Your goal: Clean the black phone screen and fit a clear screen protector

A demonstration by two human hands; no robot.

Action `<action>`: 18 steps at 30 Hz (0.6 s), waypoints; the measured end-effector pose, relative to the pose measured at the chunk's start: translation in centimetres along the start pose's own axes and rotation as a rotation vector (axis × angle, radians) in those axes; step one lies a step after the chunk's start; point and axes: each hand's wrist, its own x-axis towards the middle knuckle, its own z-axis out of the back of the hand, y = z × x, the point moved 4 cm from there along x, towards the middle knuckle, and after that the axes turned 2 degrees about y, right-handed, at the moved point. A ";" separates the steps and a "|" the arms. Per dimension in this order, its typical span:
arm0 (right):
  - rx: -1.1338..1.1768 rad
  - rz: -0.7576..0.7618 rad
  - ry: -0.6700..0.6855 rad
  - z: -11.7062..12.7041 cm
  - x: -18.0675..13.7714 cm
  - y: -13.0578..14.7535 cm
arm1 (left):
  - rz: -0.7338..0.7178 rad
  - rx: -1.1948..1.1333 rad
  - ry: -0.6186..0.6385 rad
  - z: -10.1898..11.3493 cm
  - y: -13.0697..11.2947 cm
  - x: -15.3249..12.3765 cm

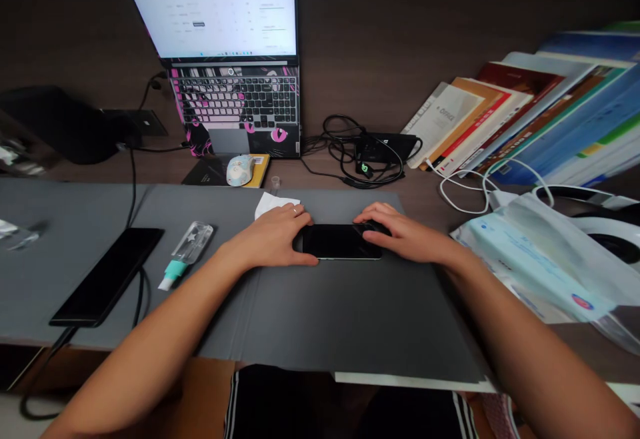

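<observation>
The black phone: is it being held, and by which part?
Yes, the black phone is held at both ends: the left hand around its left end, the right hand at its right.

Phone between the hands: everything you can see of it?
The phone has a plain, glossy black face, likely its unlit screen, with a thin silvery, metal-looking near edge. It lies roughly flat, long sides running left to right, over the grey mat. The left hand frames its left end, thumb and fingers; the right hand partly covers its right end.
</observation>
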 end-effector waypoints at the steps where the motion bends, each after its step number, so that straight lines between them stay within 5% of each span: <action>1: 0.005 0.008 -0.011 0.0 0.1 -0.1 | -0.003 0.001 0.000 0.0 0.0 0.0; 18: 0.004 0.007 0.002 0.0 -0.1 -0.2 | 0.005 0.021 0.018 0.0 -0.2 0.0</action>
